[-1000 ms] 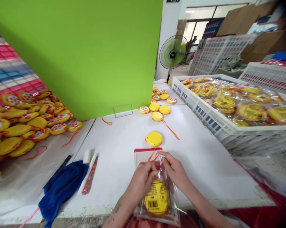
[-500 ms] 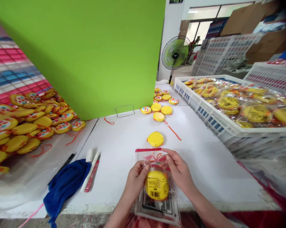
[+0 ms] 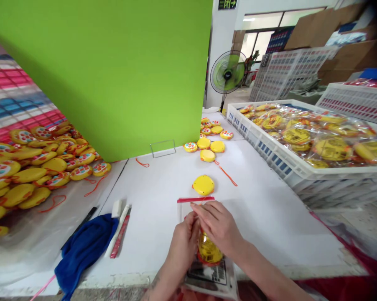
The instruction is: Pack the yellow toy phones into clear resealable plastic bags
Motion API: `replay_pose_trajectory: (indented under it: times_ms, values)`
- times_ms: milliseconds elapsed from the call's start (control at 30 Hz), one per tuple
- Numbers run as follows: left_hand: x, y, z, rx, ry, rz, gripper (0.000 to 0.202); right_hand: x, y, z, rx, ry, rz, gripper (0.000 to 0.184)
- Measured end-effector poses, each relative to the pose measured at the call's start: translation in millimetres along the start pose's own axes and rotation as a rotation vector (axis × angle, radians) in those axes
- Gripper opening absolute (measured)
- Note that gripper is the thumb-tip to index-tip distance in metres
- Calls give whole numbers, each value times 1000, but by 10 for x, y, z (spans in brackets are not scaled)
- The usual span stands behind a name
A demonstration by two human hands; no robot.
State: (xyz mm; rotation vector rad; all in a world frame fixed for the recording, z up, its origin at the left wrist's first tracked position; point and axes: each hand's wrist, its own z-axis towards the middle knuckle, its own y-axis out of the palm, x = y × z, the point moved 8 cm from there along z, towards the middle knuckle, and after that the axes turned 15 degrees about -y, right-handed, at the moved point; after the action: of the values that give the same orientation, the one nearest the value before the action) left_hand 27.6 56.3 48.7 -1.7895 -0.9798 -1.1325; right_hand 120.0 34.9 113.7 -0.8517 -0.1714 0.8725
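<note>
A yellow duck-like toy (image 3: 209, 250) with a printed barcode label lies inside a clear plastic bag at the table's front edge. My left hand (image 3: 184, 236) is closed on the upper left of this bag. My right hand (image 3: 220, 228) reaches across its top, fingers closed at the bag's mouth and meeting the left fingertips. Both hands cover most of the opening. Underneath lies another clear bag with a red top strip (image 3: 188, 200) and a black printed panel (image 3: 204, 272). A bare yellow toy (image 3: 203, 184) rests just beyond the hands.
Several loose toys (image 3: 207, 155) sit by the green panel (image 3: 128, 83). At left is a heap of toys (image 3: 31, 171), with a blue cloth (image 3: 86, 238), a red cutter (image 3: 120, 236) and a white pen (image 3: 115, 234) nearer. A white crate (image 3: 296, 175) of bagged toys stands at right.
My right hand has moved left and down over the bag's top, and the two hands now meet there. The orange loop visible earlier inside the bag is mostly covered. The view has shifted slightly.
</note>
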Motion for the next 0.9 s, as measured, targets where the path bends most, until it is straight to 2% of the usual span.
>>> replay_pose_trajectory:
  times_ms: [100,167,233,333,467,533,600,667,700,800,867,900]
  values:
    - [76,1,-16,27,13,161,23,18,42,37,1,28,4,43]
    - [82,20,-5,-1,16,171,25,169,52,-24,51,136,69,37]
    - [31,30,28,-37,3,100,27,454,19,-204,138,326,134,29]
    - [-211,9,128,-66,-104,-130,29,1006,-138,-718,222,636,101,20]
    - [-619,22,260,-125,-284,-451,39,1652,-500,-1579,105,877,-147,16]
    - [-714,17,299,-131,-311,-505,42,1833,-649,-1892,-15,869,-247,19]
    - [-733,14,319,-142,-313,-527,45,1899,-731,-2040,-145,776,-309,24]
    - [-711,23,322,-163,-314,-552,47,1870,-796,-2030,-214,663,-377,31]
    - [-696,29,319,-173,-317,-564,47,1830,-839,-1974,-208,619,-421,35]
    - [-674,24,309,-159,-340,-540,45,1643,-937,-1684,-67,578,-499,41]
    - [-666,6,308,-136,-335,-485,43,1517,-832,-1474,-3,640,-360,35]
    - [-663,-5,310,-126,-327,-468,42,1453,-697,-1373,-11,683,-219,32]
